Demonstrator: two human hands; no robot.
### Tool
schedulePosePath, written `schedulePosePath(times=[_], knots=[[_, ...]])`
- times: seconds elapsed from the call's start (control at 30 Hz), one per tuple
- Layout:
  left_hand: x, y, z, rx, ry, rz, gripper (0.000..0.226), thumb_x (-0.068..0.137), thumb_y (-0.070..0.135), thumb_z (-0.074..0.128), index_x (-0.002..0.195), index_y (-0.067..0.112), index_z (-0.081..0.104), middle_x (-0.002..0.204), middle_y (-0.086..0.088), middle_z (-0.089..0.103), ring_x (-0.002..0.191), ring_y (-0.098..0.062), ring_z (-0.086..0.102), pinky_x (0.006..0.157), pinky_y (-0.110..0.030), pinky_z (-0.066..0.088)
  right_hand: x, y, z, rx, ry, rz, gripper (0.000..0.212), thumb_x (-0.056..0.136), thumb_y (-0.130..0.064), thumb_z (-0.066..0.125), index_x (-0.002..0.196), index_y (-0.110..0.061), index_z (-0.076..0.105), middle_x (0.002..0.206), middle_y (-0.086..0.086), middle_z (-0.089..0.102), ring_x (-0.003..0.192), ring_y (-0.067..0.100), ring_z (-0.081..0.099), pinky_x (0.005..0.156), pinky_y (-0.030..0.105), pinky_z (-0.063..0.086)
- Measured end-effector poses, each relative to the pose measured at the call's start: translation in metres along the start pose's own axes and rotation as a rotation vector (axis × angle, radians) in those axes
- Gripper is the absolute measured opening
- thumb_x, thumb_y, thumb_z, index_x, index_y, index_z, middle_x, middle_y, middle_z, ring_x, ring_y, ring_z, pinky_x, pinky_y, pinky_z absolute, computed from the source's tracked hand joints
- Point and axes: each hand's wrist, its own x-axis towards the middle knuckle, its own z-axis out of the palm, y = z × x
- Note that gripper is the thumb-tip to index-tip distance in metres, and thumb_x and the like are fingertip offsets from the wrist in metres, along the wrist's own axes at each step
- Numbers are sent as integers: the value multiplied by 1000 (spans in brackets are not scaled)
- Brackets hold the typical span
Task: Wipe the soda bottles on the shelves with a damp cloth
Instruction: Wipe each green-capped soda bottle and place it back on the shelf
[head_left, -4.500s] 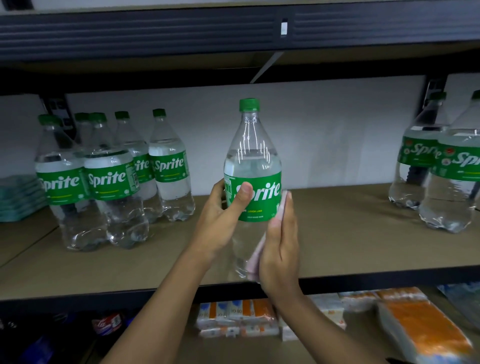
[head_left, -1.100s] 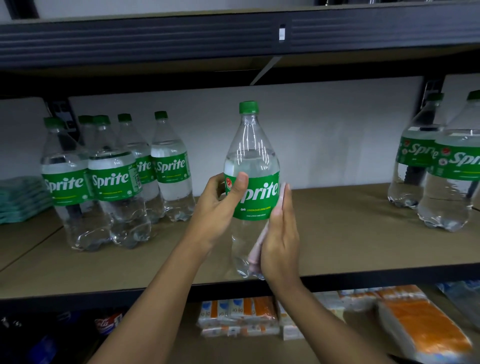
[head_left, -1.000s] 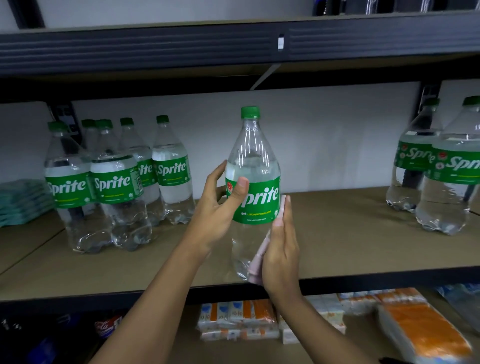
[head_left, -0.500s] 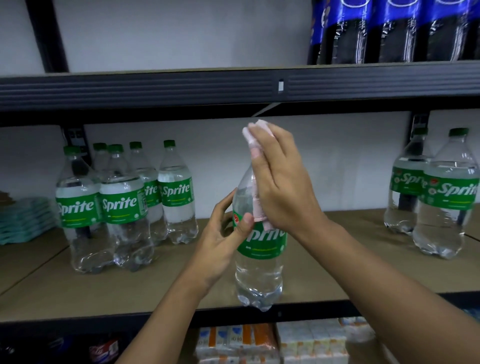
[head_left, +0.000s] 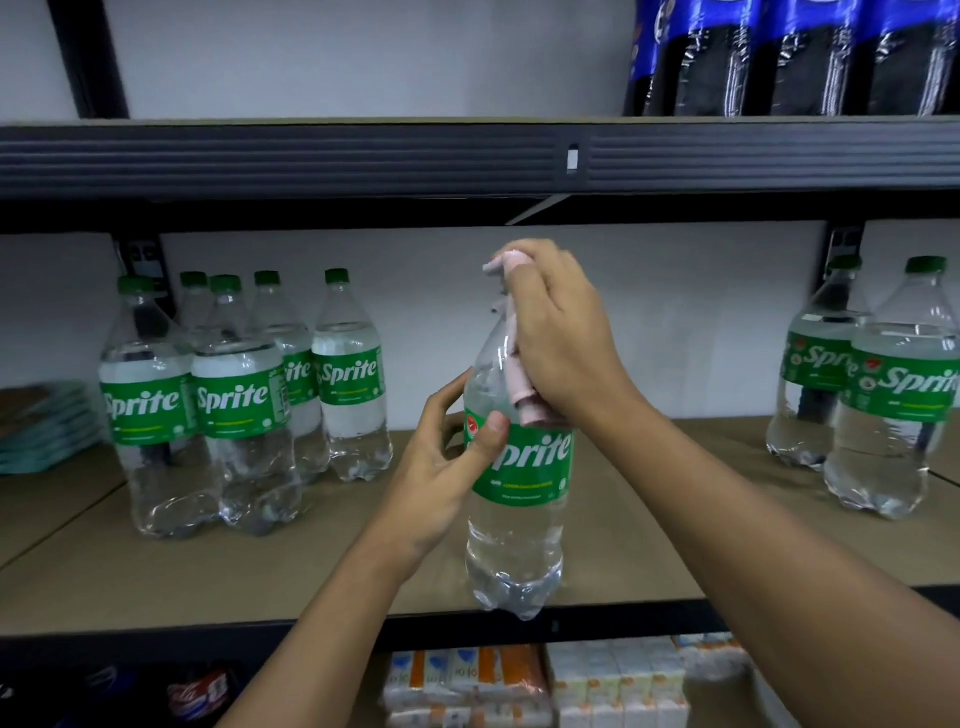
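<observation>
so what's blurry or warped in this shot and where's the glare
Head view: the right hand and pink cloth on the held bottle are slightly motion-smeared, as are the far-right Sprite labels. Head view again: the wide lens tilts the left upright, and white glare streaks the dark bottles up top.
</observation>
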Motion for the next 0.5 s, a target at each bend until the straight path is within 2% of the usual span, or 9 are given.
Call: schedulePosePath(times=[0.07,0.13,0.2,0.27,0.33,0.4,0.43,0.5], knots=[[0,0,-2,-15,8,-2,69,74,64,73,137,49,51,132,-1,67,119,-14,69,101,-40,56,-3,2,5,-98,-21,-53,23,107,-30,43,114,-29,65,110,-15,53,102,-3,55,87,18,43],[2,-1,-2,-4,28,3,73,74,66,72,140,46,50,131,1,68,118,-12,69,102,-41,56,-2,5,6,-87,-15,-52,24,107,-30,44,116,-30,66,113,-15,53,103,-6,54,85,15,41],[3,-4,0,27,49,11,77,74,69,71,144,43,48,131,2,68,119,-11,68,103,-41,56,-2,7,6,-22,28,20,25,108,-33,43,118,-34,65,114,-17,56,105,-7,54,87,17,40],[6,-7,3,40,77,19,81,74,72,69,146,43,47,130,3,68,118,-11,68,102,-41,56,-10,13,9,20,86,83,29,108,-39,39,128,-41,60,121,-18,59,109,-6,55,92,22,42],[9,-9,4,32,95,19,85,72,77,69,147,45,45,132,3,67,119,-12,68,101,-41,57,-28,23,15,58,150,154,33,109,-40,38,138,-47,53,128,-22,56,109,-15,53,92,13,41],[11,-12,2,19,104,10,86,72,81,69,147,46,45,133,3,67,121,-15,67,102,-44,56,-53,39,25,109,210,205,37,110,-37,38,144,-44,51,127,-27,51,107,-24,48,88,6,38],[13,-12,2,22,108,10,85,73,81,69,147,46,45,134,3,67,122,-15,67,103,-45,55,-66,47,30,121,240,210,39,110,-38,37,147,-42,48,128,-28,49,111,-22,50,91,9,40],[14,-13,4,14,127,10,88,72,82,70,147,44,46,133,4,68,121,-15,68,104,-43,55,-92,62,40,126,298,223,44,109,-47,33,152,-40,42,137,-22,49,120,-2,57,97,31,51]])
